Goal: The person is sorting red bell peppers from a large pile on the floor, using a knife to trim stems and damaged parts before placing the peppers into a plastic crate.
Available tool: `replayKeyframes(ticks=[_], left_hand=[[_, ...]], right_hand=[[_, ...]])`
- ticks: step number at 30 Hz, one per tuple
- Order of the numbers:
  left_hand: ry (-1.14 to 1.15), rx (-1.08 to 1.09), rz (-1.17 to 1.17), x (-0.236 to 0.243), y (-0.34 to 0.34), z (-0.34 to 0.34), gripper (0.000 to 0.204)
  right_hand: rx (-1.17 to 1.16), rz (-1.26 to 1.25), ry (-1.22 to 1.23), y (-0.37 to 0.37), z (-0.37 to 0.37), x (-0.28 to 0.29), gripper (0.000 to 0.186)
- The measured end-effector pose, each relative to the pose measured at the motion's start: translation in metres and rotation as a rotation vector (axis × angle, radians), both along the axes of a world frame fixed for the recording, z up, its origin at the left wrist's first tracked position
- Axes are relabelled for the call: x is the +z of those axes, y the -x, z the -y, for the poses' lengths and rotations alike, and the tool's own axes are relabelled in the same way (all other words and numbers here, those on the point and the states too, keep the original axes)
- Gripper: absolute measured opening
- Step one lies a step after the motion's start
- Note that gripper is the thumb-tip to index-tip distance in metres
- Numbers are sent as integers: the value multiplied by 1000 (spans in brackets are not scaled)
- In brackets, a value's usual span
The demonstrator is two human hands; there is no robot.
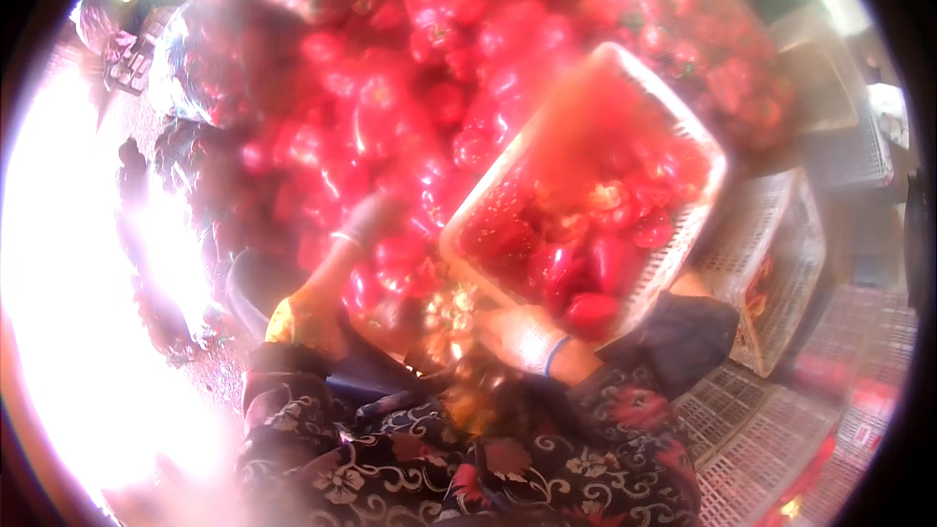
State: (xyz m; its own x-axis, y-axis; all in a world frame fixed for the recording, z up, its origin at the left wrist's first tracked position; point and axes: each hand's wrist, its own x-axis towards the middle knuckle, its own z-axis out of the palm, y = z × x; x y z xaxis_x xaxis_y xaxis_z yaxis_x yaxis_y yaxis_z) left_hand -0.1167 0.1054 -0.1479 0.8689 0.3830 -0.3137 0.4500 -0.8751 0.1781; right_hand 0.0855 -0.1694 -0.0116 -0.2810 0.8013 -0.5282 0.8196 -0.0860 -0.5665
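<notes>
My left hand (pixel 374 219) reaches out over a big heap of red bell peppers (pixel 366 122), at its near edge. Its fingers are smeared, so whether it grips a pepper cannot be made out. Close to my lap, my right hand (pixel 509 330) is beside a pale clump that looks like pepper cores with seeds (pixel 451 314). Its fingers are blurred too. A white plastic crate (pixel 673 107) stands tilted in view at my right, just beyond that hand. Red peppers (pixel 605 259), some of them seemingly cut and dotted with seeds, lie inside it.
Another pale crate (pixel 781 263) leans on its side at the right, with stacked crates (pixel 830 88) behind it. Grid-patterned crates (pixel 756 434) lie at the lower right. Netted red peppers (pixel 717 59) sit at the far right. Glare washes out the left side.
</notes>
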Motion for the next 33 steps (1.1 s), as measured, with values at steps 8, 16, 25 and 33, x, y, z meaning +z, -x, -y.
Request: replayKeyframes(ticks=[8, 16, 25, 33], left_hand=[[466, 115, -407, -74, 8, 92, 40], [400, 328, -357, -60, 31, 90, 45], [72, 633, 60, 122, -1, 26, 60], [-368, -173, 645, 166, -105, 58, 38]], right_hand=[[-84, -48, 9, -5, -4, -4, 30], [-276, -218, -97, -9, -12, -20, 28], [-1018, -528, -217, -47, -78, 31, 24], [-1110, -464, -740, -69, -72, 40, 20]])
